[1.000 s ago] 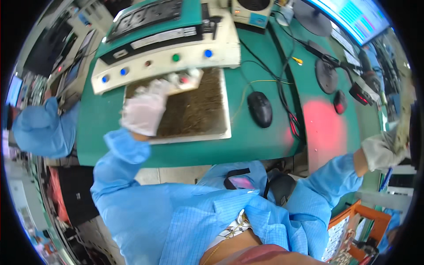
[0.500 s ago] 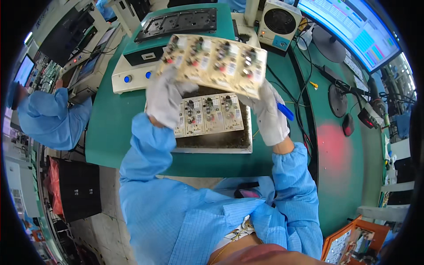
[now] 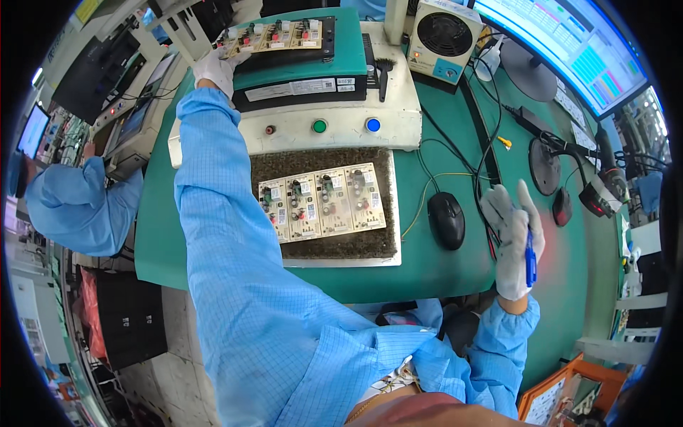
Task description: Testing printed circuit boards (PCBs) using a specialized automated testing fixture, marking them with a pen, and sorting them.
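From my end the feed comes through bright, with fairly even light over the green table (image 3: 160, 245), a faint reddish glow near the right hand (image 3: 514, 245), and strong glare from the monitor (image 3: 569, 50) at upper right. I read the circuit board panel (image 3: 324, 203) near the centre fairly crisply; toward the rim, straight edges bow, details soften, and the corners go black.

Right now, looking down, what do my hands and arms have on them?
Your left hand and right hand wear whitish gloves. The long light-blue sleeves have a fine darker grid pattern, clearest on the left, and gathered cuffs. No cables show on them.
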### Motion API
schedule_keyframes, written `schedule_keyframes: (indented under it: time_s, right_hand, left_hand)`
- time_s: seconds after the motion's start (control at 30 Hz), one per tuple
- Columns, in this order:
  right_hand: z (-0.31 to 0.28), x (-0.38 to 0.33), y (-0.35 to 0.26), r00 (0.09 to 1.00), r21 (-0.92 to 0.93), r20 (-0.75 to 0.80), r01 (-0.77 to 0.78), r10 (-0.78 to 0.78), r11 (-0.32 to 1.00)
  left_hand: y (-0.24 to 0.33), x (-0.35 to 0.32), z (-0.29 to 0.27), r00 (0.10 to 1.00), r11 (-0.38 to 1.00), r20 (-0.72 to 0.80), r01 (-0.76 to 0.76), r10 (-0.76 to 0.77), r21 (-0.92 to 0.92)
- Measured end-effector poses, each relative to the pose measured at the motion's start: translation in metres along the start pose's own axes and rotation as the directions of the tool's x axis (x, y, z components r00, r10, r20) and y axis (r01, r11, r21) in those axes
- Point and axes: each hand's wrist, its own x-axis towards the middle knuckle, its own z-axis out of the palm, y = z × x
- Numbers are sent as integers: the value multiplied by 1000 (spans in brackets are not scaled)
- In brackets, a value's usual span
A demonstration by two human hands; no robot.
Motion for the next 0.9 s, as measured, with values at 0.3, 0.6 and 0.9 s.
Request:
schedule_keyframes:
  time_s: [0.3, 0.6, 0.9]
  right_hand:
    - [19, 21, 3, 992, -297, 126, 52, -15, 953]
    - [99, 93, 113, 817, -706, 560, 558, -139, 436]
    - [121, 98, 126, 774, -756, 613, 633, -160, 167]
  left_hand:
    - [130, -33, 14, 883, 569, 99, 206, -458, 796]
    - [164, -195, 12, 989, 669, 115, -147, 92, 729]
    - [116, -251, -1, 934, 398, 326, -247, -144, 883]
